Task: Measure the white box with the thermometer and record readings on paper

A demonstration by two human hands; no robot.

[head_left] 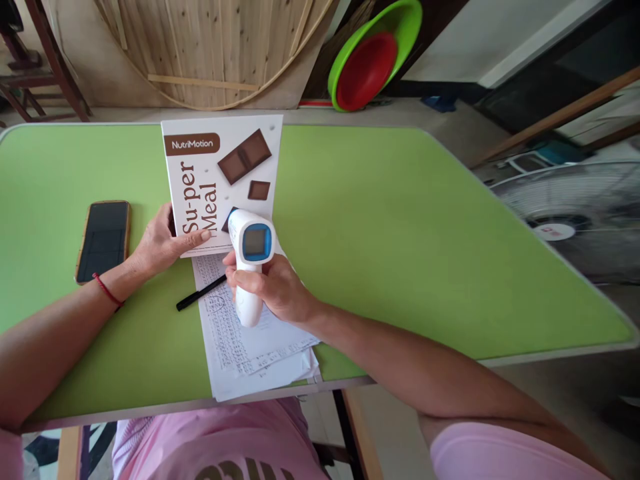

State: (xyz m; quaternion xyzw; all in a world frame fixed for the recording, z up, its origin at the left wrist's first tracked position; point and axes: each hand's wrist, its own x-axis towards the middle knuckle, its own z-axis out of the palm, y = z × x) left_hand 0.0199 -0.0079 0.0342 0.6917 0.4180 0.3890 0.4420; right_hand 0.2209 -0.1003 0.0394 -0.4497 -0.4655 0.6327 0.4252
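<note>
My left hand (165, 239) grips the lower left corner of a white box (200, 180), its thumb across the front. The box is tilted up and printed "NutriMotion Su-per Meal" with chocolate pieces. In my right hand (280, 283) is a white infrared thermometer (249, 303), fingers wrapped round its handle. Its blue-framed screen looks dark and faces me; its front end points at the box and overlaps the box's lower right part. Below lie handwritten paper sheets (235, 360) and a black pen (200, 293), partly hidden by my right hand.
A smartphone (103, 240) in a worn case lies left of my left hand on the green table (400, 253). Beyond the table stand a round wooden board (210, 40), green and red basins (367, 70) and a chair (45, 80). A fan (560, 220) is at the right.
</note>
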